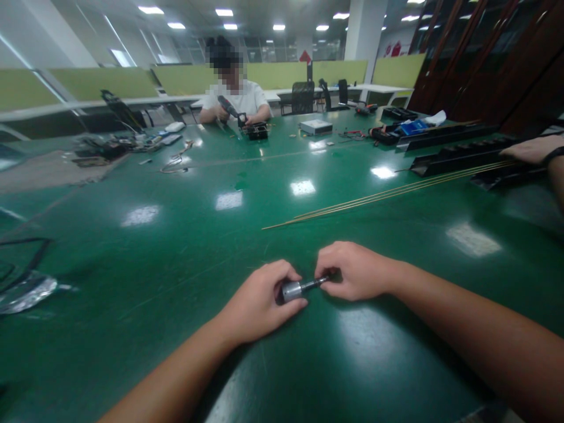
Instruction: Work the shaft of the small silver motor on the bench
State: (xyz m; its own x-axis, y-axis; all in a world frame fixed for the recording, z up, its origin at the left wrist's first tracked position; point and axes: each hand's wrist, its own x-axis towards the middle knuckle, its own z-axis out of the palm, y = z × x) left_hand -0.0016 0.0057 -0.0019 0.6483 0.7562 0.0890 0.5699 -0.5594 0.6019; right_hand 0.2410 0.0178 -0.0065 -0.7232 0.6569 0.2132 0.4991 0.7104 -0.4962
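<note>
Just above the green table, my left hand [258, 305] is closed around a short silver metal cylinder [291, 291]. A thin dark shaft [312, 284] sticks out of the cylinder toward the right. Its far end is pinched between the thumb and fingers of my right hand [355, 271], which hide the tip. The cylinder's back end is covered by my left palm. I cannot make out exactly what kind of tool or part this is.
Long thin brass-coloured rods [365, 201] lie beyond my hands. Another person's hand [535, 148] rests at the right by black metal channels [458, 160]. Across the green table [176, 258], a person holds a power drill [229, 107]. Wires and parts [106, 147] lie at left.
</note>
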